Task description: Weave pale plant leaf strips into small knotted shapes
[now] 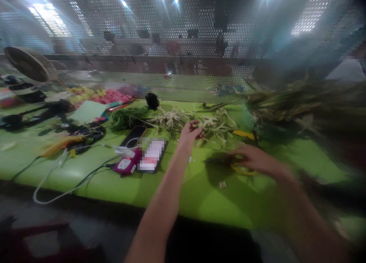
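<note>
My left hand (192,130) reaches into a heap of pale, dried plant strips (171,119), its fingers closed on what looks like one of these strips. More strips spread to the right of it, beside a yellow object (243,134). My right hand (247,157), blurred by motion, is closed on scissors with yellow handles (243,171). Their dark blades point left over the green table. A small pale scrap (223,184) lies below the blades. Green string-like material (126,117) adjoins the heap on its left.
Left of my arm lie a lit phone (152,156), a dark phone (134,135) and a magenta power box (128,162) with cables. A fan (27,64) and pink and yellow material (114,97) are farther left. Dried stalks (286,106) crowd the right. Perforated mesh stands behind.
</note>
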Available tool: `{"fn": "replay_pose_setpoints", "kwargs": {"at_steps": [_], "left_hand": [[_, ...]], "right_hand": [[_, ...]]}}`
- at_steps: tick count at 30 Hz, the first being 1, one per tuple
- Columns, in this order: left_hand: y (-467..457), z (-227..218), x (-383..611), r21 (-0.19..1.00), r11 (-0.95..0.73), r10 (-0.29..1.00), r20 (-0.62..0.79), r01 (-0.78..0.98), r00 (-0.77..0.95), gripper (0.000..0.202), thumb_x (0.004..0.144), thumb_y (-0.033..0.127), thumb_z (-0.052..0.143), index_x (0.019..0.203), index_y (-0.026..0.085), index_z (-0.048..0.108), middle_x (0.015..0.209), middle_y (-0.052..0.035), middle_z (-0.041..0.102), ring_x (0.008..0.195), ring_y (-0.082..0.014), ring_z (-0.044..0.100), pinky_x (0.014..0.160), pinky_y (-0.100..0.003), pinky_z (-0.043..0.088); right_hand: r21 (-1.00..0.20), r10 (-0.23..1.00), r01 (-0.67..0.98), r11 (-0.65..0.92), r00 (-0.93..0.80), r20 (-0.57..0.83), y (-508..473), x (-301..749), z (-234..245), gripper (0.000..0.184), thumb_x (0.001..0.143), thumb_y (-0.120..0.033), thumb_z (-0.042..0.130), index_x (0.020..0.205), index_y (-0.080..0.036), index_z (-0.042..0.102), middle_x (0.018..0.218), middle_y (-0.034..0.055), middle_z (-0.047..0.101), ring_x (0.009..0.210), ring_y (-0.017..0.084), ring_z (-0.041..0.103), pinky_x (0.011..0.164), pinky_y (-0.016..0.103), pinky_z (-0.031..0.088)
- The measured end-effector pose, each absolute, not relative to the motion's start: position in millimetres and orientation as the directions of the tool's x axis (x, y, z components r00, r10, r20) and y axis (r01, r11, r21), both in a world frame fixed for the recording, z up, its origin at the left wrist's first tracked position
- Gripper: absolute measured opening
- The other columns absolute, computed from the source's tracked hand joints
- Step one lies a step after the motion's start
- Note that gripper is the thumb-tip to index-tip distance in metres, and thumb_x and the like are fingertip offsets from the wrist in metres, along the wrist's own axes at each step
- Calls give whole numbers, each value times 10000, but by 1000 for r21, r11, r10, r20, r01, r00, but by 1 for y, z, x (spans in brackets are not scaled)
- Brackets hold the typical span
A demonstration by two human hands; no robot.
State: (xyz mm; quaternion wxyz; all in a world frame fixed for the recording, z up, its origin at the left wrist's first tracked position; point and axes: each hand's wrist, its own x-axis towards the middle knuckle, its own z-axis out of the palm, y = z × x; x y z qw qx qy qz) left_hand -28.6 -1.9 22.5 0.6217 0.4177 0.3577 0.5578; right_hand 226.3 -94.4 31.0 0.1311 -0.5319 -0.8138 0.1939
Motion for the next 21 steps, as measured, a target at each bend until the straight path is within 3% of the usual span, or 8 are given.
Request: {"fn": "replay_pose_setpoints", "kwargs": {"at_steps": [3,6,8,14,17,21], "left_hand": [[-1,18,-25,951,-21,975,88,-307,205,346,664,250,781,971,171,642,731,4,599,661,-107,590,675,-256,515],[1,10,-20,964,-81,947,153,-253,281,357,654,260,792,973,176,656,754,-5,612,693,-107,582,678,-234,489],[2,7,-17,967,-110,929,182,-229,321,369,648,252,795,980,172,655,749,-5,617,683,-103,574,663,-222,469],[2,7,-15,979,-122,919,173,-162,354,350,625,289,816,919,157,678,740,-15,645,691,-113,575,677,-228,449],[1,5,-13,984,-94,924,143,-151,355,289,666,357,787,829,144,680,757,-22,660,691,-108,566,679,-228,434],[-3,3,-7,975,-19,928,100,-221,360,259,675,355,779,790,145,680,727,-5,645,678,-98,551,687,-224,434]], "right_hand": [[-530,955,801,278,-169,246,-91,207,48,246,868,-331,548,1029,-250,715,1065,70,695,954,253,634,857,385,471],[-584,922,739,336,-130,365,-80,181,59,232,867,-373,574,993,-231,707,1017,79,695,939,243,623,852,374,464],[-613,925,716,333,-123,359,-69,169,58,245,842,-391,606,995,-221,696,1010,75,697,908,233,617,824,360,460],[-782,978,591,198,-68,196,-50,160,43,313,773,-474,643,828,-166,657,743,15,639,667,150,515,619,269,389],[-870,984,460,179,-80,160,-50,159,39,310,727,-451,676,803,-154,629,710,-3,601,641,130,490,607,257,385],[-877,977,433,206,-36,212,-53,157,30,252,702,-369,696,814,-165,599,727,-12,599,657,128,506,630,258,406]]}}
